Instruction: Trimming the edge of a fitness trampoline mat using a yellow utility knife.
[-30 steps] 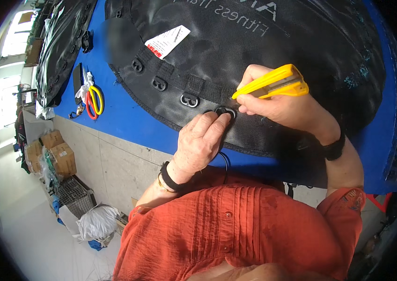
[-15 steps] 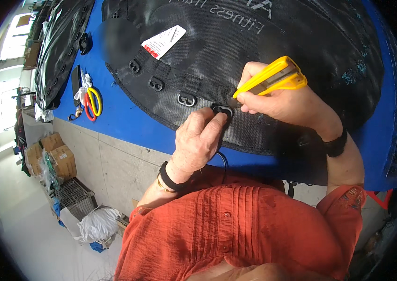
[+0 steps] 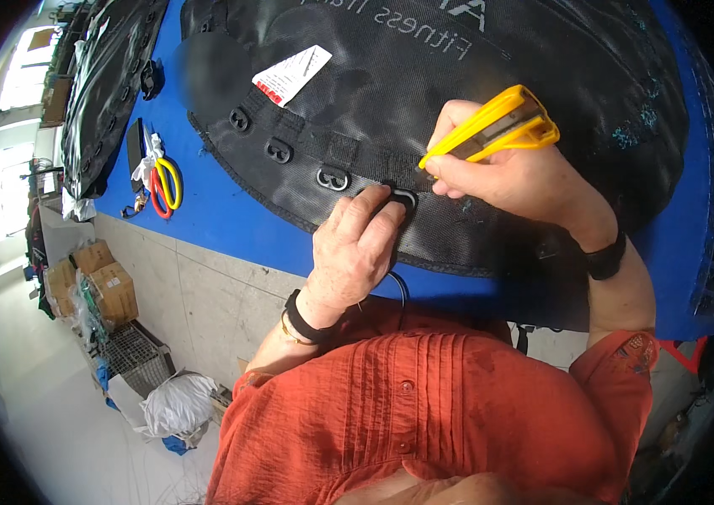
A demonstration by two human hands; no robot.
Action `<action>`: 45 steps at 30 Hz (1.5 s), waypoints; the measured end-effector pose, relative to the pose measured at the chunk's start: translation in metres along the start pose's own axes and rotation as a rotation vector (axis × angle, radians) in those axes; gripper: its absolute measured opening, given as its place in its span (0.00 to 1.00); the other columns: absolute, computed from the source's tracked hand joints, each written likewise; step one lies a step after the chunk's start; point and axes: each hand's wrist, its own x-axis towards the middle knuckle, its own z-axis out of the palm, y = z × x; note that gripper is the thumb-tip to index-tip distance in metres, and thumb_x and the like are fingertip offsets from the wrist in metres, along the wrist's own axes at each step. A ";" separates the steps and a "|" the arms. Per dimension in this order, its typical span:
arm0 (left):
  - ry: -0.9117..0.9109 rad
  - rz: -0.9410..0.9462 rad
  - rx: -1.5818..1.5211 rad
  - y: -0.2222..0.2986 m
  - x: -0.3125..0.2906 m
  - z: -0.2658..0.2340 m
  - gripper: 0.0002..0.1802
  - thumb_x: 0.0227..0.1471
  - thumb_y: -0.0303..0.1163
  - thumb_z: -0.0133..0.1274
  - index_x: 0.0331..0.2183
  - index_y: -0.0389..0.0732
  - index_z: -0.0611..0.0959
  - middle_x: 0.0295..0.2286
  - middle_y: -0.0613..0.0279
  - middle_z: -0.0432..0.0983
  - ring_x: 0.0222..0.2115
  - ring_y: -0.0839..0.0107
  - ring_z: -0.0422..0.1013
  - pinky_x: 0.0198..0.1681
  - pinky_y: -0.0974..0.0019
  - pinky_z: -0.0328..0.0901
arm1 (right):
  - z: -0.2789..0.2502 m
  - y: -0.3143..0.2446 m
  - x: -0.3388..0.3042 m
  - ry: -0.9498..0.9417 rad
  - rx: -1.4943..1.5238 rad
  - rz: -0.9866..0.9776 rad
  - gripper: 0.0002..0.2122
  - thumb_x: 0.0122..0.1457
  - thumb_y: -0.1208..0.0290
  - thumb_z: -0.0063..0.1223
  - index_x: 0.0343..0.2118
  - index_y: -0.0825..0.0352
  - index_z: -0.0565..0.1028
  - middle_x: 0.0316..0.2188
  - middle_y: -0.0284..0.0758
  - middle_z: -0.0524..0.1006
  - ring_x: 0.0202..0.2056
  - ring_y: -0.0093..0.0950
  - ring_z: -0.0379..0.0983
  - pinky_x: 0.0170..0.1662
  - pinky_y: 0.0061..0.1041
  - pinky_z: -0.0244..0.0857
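A yellow utility knife (image 3: pixel 492 126) is gripped in my right hand (image 3: pixel 508 181), its tip low over the webbing edge of a black mesh trampoline mat (image 3: pixel 475 84). Just left of that tip, my left hand (image 3: pixel 353 248) has its fingers closed on a black ring (image 3: pixel 407 199) at the webbing. The fingers cover part of this ring. Farther left along the same curved edge sit more black rings, one of them a double-looped ring (image 3: pixel 333 178) close to my left fingers. A white label (image 3: pixel 292 76) lies on the mat beyond them.
Blue covering (image 3: pixel 231 231) shows under the mat. On it at left lie red-and-yellow-handled scissors (image 3: pixel 163 187) and a black ring-shaped piece (image 3: pixel 151 79). Another black mat (image 3: pixel 109 80) is at the far left. Cardboard boxes (image 3: pixel 113 290) and a wire crate (image 3: pixel 134 349) stand below.
The knife's rear end has tilted slightly up and right, while its tip stays near the webbing. My left fingers have shifted slightly on the ring.
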 end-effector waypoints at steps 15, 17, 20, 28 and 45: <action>0.006 0.024 -0.024 -0.002 0.000 0.000 0.19 0.47 0.17 0.71 0.44 0.39 0.88 0.45 0.55 0.83 0.36 0.57 0.81 0.38 0.58 0.77 | 0.009 0.004 0.002 -0.049 0.185 0.046 0.05 0.71 0.76 0.64 0.43 0.66 0.77 0.34 0.28 0.82 0.37 0.16 0.82 0.41 0.19 0.76; 0.008 0.025 -0.026 -0.002 -0.001 0.000 0.19 0.47 0.17 0.71 0.44 0.39 0.88 0.44 0.55 0.82 0.36 0.57 0.81 0.38 0.58 0.77 | 0.009 0.004 0.001 -0.039 0.175 0.035 0.04 0.71 0.75 0.64 0.42 0.66 0.77 0.33 0.28 0.82 0.36 0.16 0.82 0.41 0.19 0.76; 0.005 0.025 -0.033 -0.001 0.002 -0.001 0.19 0.47 0.17 0.71 0.43 0.39 0.88 0.43 0.55 0.82 0.36 0.57 0.81 0.37 0.58 0.77 | 0.008 0.008 0.001 -0.015 0.056 -0.052 0.04 0.71 0.75 0.63 0.41 0.66 0.78 0.32 0.28 0.82 0.35 0.16 0.82 0.41 0.19 0.76; 0.012 0.006 -0.047 -0.001 0.000 0.002 0.19 0.48 0.17 0.71 0.43 0.39 0.87 0.42 0.55 0.82 0.37 0.56 0.82 0.37 0.57 0.78 | 0.008 0.004 0.000 -0.010 0.027 0.055 0.04 0.71 0.74 0.64 0.40 0.66 0.78 0.32 0.29 0.82 0.34 0.17 0.82 0.40 0.20 0.77; -0.013 -0.249 -0.252 0.009 0.014 -0.006 0.13 0.57 0.25 0.71 0.43 0.39 0.86 0.42 0.55 0.82 0.36 0.53 0.84 0.37 0.57 0.79 | 0.006 0.004 0.000 -0.014 0.045 0.135 0.05 0.72 0.72 0.64 0.41 0.64 0.78 0.31 0.28 0.82 0.33 0.17 0.82 0.39 0.20 0.77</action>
